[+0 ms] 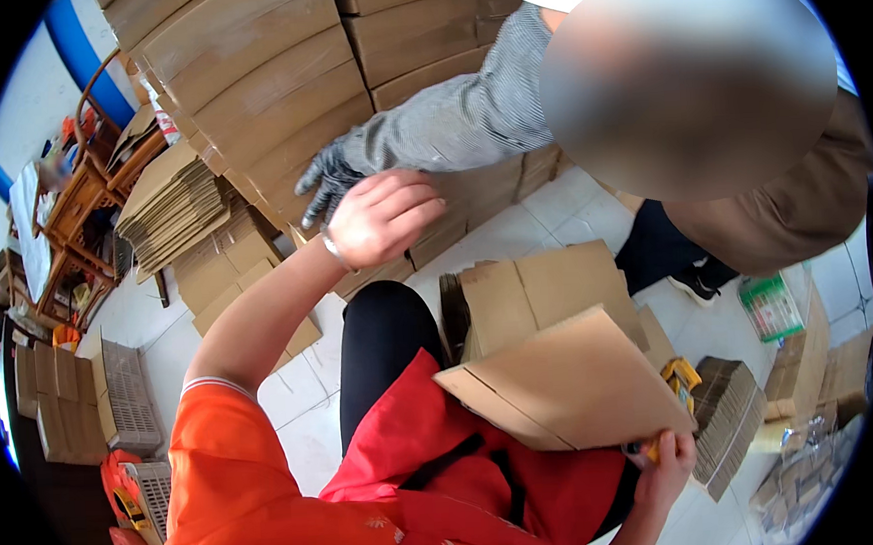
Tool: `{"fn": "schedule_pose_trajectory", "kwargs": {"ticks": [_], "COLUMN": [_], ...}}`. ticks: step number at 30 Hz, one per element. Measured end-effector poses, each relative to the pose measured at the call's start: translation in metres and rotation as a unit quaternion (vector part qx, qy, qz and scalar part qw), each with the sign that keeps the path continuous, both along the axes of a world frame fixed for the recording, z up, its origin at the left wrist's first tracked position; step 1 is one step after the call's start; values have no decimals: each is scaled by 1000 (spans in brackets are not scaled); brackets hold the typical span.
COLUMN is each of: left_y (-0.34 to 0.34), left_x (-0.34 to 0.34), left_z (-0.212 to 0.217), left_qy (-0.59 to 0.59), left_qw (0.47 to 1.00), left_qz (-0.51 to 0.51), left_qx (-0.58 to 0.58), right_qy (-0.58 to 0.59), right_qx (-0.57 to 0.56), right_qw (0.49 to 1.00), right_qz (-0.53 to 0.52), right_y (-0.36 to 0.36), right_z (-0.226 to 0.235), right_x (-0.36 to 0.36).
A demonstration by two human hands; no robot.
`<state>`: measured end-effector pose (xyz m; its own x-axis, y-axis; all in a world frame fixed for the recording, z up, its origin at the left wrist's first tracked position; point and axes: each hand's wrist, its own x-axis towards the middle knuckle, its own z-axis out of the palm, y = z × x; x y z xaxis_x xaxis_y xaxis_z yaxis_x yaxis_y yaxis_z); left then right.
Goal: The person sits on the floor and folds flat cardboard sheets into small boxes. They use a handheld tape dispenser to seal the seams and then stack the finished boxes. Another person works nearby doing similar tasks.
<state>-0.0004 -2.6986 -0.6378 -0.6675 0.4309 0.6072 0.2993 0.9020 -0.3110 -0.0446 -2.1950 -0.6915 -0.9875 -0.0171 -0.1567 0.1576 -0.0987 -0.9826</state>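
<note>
Crowding the left hand (382, 216), a co-worker's gloved hand (328, 179) meets stacked cartons (259, 84).

Orange short sleeves, red apron, black trousers, wrist bracelet (331, 248)

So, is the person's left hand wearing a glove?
No, the left hand is bare with a thin bracelet at the wrist; the co-worker's hand is gloved.

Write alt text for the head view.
Left hand reaches up beside a co-worker's gloved hand at stacked cardboard; right hand holds a flat cardboard sheet over the lap.
</note>
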Motion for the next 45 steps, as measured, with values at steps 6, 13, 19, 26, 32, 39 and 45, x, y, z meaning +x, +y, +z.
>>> {"fn": "schedule_pose_trajectory", "kwargs": {"ticks": [6,13,19,26,32,39,45], "left_y": [-61,-88,-113,-94,-113,-100,6], "left_x": [78,54,57,76,84,59,-9], "left_z": [-12,-21,-26,10,18,-19,11], "left_qy": [385,333,293,166,86,334,152], "left_qw": [849,693,687,640,676,694,967], "left_qz": [288,169,176,203,184,244,182], "left_qx": [219,617,641,723,708,589,91], "right_qy": [75,56,44,37,10,0,-15], "right_qx": [-3,5,4,-5,-15,-2,-6], "right_qw": [996,998,999,999,1000,1000,999], "right_qz": [47,31,-7,37,4,-21,-28], "right_y": [16,4,-12,-12,-19,-8,-6], "right_z": [-27,-23,-12,-7,-9,-14,-20], "right_x": [-10,-18,-13,-19,-19,-11,-15]}}
